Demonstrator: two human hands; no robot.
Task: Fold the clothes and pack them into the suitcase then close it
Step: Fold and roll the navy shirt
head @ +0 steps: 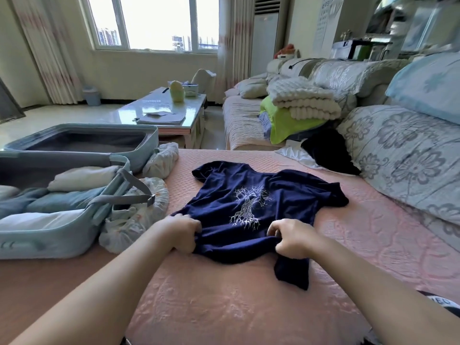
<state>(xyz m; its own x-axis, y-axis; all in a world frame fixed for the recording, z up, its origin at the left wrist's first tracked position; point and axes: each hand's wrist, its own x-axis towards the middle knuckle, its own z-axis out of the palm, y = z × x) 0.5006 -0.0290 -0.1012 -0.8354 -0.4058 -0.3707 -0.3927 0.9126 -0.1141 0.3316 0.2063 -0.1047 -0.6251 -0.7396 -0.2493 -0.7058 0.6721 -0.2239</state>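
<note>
Looked down from head height onto a pink quilted cover (224, 302) with a navy T-shirt (268, 188) spread flat at its middle, white tree print facing up, collar end pointing away. Gripped the shirt's near hem with both hands: left hand (181, 232) at the left corner, fingers curled round a bunch of cloth; right hand (295, 239) at the right, thumb and fingers pinching the fabric, a flap of hem lying below it. Showed a pale blue suitcase (49, 237) lying open to the left of the shirt, apart from it, with folded clothes (74, 180) in white and blue packed in the near half and a grey strap (134, 198) hanging over its edge. Also caught pale crumpled bundles (134, 220) just beside the suitcase — possibly more clothing, hard to tell. Took in a floral sofa (410, 158) at the right, a black garment (328, 153) at its foot, stacked blankets (303, 100) and a glass coffee table (139, 108) farther back.
</note>
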